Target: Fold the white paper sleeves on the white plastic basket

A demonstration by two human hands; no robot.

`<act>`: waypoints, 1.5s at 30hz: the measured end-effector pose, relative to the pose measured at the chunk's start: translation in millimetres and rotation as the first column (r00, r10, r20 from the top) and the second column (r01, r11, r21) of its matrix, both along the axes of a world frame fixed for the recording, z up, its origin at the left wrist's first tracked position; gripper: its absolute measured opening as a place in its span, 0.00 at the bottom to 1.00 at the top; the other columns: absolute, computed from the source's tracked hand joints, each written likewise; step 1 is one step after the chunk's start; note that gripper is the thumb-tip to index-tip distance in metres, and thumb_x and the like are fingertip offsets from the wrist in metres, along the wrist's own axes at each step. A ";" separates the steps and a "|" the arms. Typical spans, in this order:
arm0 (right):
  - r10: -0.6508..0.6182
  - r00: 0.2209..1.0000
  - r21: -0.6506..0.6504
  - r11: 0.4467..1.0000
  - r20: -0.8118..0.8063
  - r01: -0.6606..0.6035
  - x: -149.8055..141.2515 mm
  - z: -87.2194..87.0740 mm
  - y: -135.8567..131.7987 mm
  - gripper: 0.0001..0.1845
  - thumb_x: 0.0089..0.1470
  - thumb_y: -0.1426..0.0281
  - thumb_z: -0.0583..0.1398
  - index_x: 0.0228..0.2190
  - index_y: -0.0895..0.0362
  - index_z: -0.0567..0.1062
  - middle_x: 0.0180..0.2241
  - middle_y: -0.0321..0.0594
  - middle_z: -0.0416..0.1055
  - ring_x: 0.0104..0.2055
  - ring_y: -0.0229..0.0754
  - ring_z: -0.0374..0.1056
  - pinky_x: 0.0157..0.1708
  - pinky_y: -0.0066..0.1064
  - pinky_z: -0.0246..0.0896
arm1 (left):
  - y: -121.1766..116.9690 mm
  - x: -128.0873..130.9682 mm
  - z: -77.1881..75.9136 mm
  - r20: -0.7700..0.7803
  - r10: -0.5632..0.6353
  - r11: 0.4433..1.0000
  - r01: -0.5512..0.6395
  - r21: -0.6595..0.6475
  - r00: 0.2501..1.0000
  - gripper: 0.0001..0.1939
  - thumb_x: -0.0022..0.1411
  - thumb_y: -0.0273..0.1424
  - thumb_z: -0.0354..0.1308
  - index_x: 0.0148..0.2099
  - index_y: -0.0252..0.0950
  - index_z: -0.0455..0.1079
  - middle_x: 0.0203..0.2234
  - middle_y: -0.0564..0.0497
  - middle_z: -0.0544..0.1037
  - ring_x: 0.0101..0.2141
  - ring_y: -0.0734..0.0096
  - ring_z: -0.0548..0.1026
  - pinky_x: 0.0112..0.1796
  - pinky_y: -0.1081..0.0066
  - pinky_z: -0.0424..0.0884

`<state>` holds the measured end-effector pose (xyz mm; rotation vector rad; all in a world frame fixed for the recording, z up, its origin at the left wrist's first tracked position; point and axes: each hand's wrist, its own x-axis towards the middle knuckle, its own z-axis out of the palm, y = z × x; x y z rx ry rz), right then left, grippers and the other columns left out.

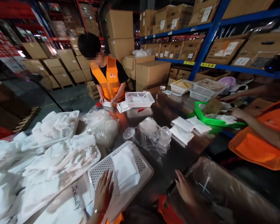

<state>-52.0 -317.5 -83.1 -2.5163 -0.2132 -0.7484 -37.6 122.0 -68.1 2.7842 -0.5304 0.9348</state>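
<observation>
My left hand (104,190) lies over a white perforated basket (143,160), its fingers stretched out against the lattice bottom. Inside that basket is a flat white packet (126,166), just right of my fingertips. My right hand (185,189) is at the table's near edge, fingers extended and slightly blurred, nothing visible in it. Beside it on the right stands an open carton lined with clear plastic (233,193). White bags printed with "beauty" (60,199) are heaped left of the basket. Beyond the basket sit clear plastic bags (154,133) and a round clear lid (129,133).
Across the dark table (163,168), a person in an orange vest (109,77) handles white packets beside a white basket (140,99). White packets (184,129) lie near a green basket (205,116), where another person reaches in. An orange basket (256,152) is at right.
</observation>
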 end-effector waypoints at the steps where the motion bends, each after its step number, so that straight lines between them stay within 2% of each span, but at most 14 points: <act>1: 0.079 0.996 -0.069 0.995 0.051 -0.075 12.2 -1.2 13.7 0.21 0.67 0.68 0.51 0.59 0.56 0.65 0.53 0.50 0.71 0.52 0.50 0.72 0.46 0.44 0.74 | -1.6 10.3 3.5 0.023 -0.050 0.994 0.047 0.095 0.998 0.27 0.67 0.27 0.50 0.67 0.40 0.60 0.58 0.43 0.74 0.58 0.54 0.73 0.53 0.54 0.75; 3: 0.307 0.946 -0.232 0.933 0.106 -0.277 43.9 1.2 46.8 0.25 0.65 0.73 0.49 0.62 0.54 0.62 0.58 0.50 0.69 0.60 0.50 0.66 0.53 0.45 0.72 | -6.2 30.0 8.1 0.012 -0.174 0.957 0.167 0.237 0.985 0.30 0.63 0.24 0.51 0.67 0.42 0.62 0.61 0.44 0.72 0.61 0.56 0.69 0.59 0.54 0.67; 6: 0.638 0.766 -0.429 0.715 0.077 -0.552 96.4 11.4 100.0 0.27 0.63 0.74 0.52 0.63 0.51 0.62 0.62 0.42 0.66 0.66 0.44 0.57 0.63 0.43 0.60 | -10.9 49.7 6.6 -0.067 -0.307 0.893 0.312 0.323 0.949 0.32 0.61 0.21 0.52 0.65 0.45 0.65 0.62 0.48 0.71 0.63 0.62 0.67 0.65 0.57 0.56; 9: 0.801 0.595 -0.534 0.531 0.062 -0.658 130.9 19.7 135.2 0.26 0.63 0.74 0.53 0.61 0.53 0.65 0.61 0.41 0.67 0.67 0.42 0.56 0.65 0.43 0.57 | -11.7 53.8 -0.3 -0.116 -0.385 0.854 0.401 0.332 0.915 0.28 0.63 0.24 0.53 0.65 0.42 0.65 0.61 0.46 0.72 0.63 0.62 0.65 0.65 0.57 0.55; 11: 0.847 0.522 -0.573 0.477 0.097 -0.667 140.0 21.9 142.1 0.27 0.62 0.77 0.53 0.61 0.53 0.65 0.62 0.44 0.66 0.68 0.44 0.54 0.64 0.47 0.58 | -13.7 51.4 -3.4 -0.097 -0.412 0.845 0.420 0.332 0.906 0.25 0.66 0.28 0.52 0.65 0.41 0.65 0.61 0.45 0.72 0.63 0.60 0.65 0.64 0.56 0.56; 17: 0.880 0.432 -0.613 0.456 0.199 -0.645 137.6 29.6 123.9 0.24 0.63 0.77 0.55 0.58 0.52 0.69 0.60 0.48 0.67 0.69 0.50 0.52 0.62 0.51 0.59 | -30.4 48.7 3.0 -0.027 -0.425 0.851 0.409 0.328 0.905 0.22 0.69 0.30 0.52 0.64 0.42 0.65 0.60 0.44 0.72 0.63 0.59 0.65 0.64 0.52 0.55; 22: 0.923 0.357 -0.695 0.350 0.143 -0.629 130.8 48.3 124.3 0.14 0.63 0.69 0.58 0.49 0.45 0.75 0.60 0.36 0.67 0.69 0.48 0.52 0.67 0.54 0.51 | -36.1 52.4 12.9 0.063 -0.471 0.851 0.435 0.293 0.880 0.19 0.70 0.32 0.52 0.62 0.40 0.68 0.59 0.48 0.74 0.63 0.61 0.65 0.67 0.54 0.50; 24: 0.921 0.370 -0.731 0.337 0.125 -0.593 128.3 57.4 128.6 0.09 0.63 0.67 0.58 0.43 0.47 0.77 0.62 0.32 0.66 0.68 0.45 0.53 0.69 0.55 0.46 | -37.3 52.0 16.3 0.081 -0.490 0.844 0.449 0.292 0.868 0.19 0.71 0.31 0.52 0.61 0.41 0.68 0.58 0.50 0.75 0.62 0.62 0.66 0.67 0.54 0.50; 29: 0.863 0.484 -0.760 0.411 0.147 -0.503 127.1 85.1 127.8 0.10 0.61 0.75 0.57 0.32 0.56 0.78 0.55 0.40 0.71 0.63 0.46 0.59 0.69 0.52 0.46 | -34.9 48.5 22.6 0.005 -0.515 0.798 0.477 0.368 0.857 0.24 0.70 0.26 0.47 0.66 0.40 0.63 0.61 0.49 0.72 0.64 0.60 0.64 0.65 0.53 0.57; 32: 0.834 0.531 -0.728 0.458 0.153 -0.510 130.8 101.5 118.2 0.13 0.60 0.78 0.56 0.25 0.57 0.74 0.43 0.41 0.76 0.58 0.47 0.65 0.67 0.55 0.48 | -26.3 46.9 24.1 -0.064 -0.471 0.825 0.465 0.320 0.880 0.31 0.65 0.20 0.43 0.69 0.39 0.58 0.62 0.48 0.70 0.65 0.61 0.62 0.64 0.54 0.59; 35: 0.845 0.518 -0.686 0.456 0.135 -0.566 131.8 110.0 106.9 0.13 0.61 0.77 0.57 0.25 0.56 0.72 0.36 0.36 0.75 0.54 0.43 0.67 0.65 0.53 0.51 | -16.4 45.5 24.3 -0.132 -0.445 0.850 0.464 0.250 0.886 0.38 0.60 0.16 0.43 0.71 0.39 0.53 0.63 0.48 0.69 0.66 0.62 0.62 0.63 0.54 0.61; 40: 0.849 0.523 -0.632 0.447 0.077 -0.633 119.7 88.8 91.0 0.06 0.60 0.73 0.57 0.37 0.56 0.75 0.44 0.40 0.76 0.55 0.41 0.67 0.62 0.45 0.59 | -8.9 40.5 17.4 -0.168 -0.488 0.835 0.514 0.196 0.857 0.44 0.54 0.16 0.44 0.73 0.38 0.48 0.62 0.46 0.70 0.63 0.61 0.67 0.59 0.54 0.69; 43: 0.837 0.547 -0.574 0.455 0.014 -0.681 113.8 59.4 91.7 0.19 0.59 0.64 0.59 0.50 0.57 0.73 0.56 0.48 0.71 0.63 0.47 0.61 0.61 0.48 0.60 | -10.3 37.5 14.0 -0.121 -0.520 0.827 0.533 0.179 0.846 0.42 0.55 0.18 0.46 0.72 0.39 0.50 0.59 0.48 0.74 0.59 0.64 0.71 0.57 0.59 0.72; 45: 0.835 0.549 -0.563 0.443 -0.024 -0.698 113.3 41.6 99.0 0.25 0.58 0.60 0.60 0.55 0.57 0.71 0.58 0.47 0.70 0.64 0.47 0.60 0.62 0.48 0.60 | -13.3 36.8 16.3 -0.062 -0.535 0.822 0.535 0.196 0.843 0.42 0.55 0.18 0.46 0.72 0.41 0.52 0.57 0.51 0.76 0.56 0.68 0.74 0.56 0.66 0.73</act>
